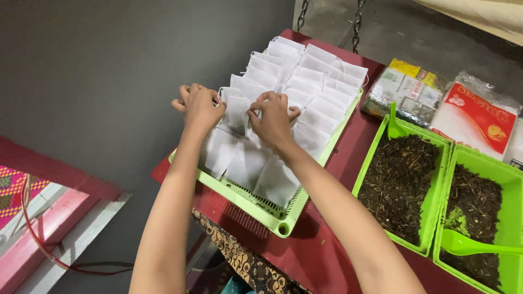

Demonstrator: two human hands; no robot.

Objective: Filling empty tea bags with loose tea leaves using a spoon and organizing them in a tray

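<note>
Both hands pinch one white pouch btwn fingertips, left hand & right hand closed on its top edges, over pouch rows in green tray on red bench.

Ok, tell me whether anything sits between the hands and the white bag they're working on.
Nothing visible does. The left hand and right hand both already pinch the white bag, which lies on top of the other bags in the green tray.
</note>
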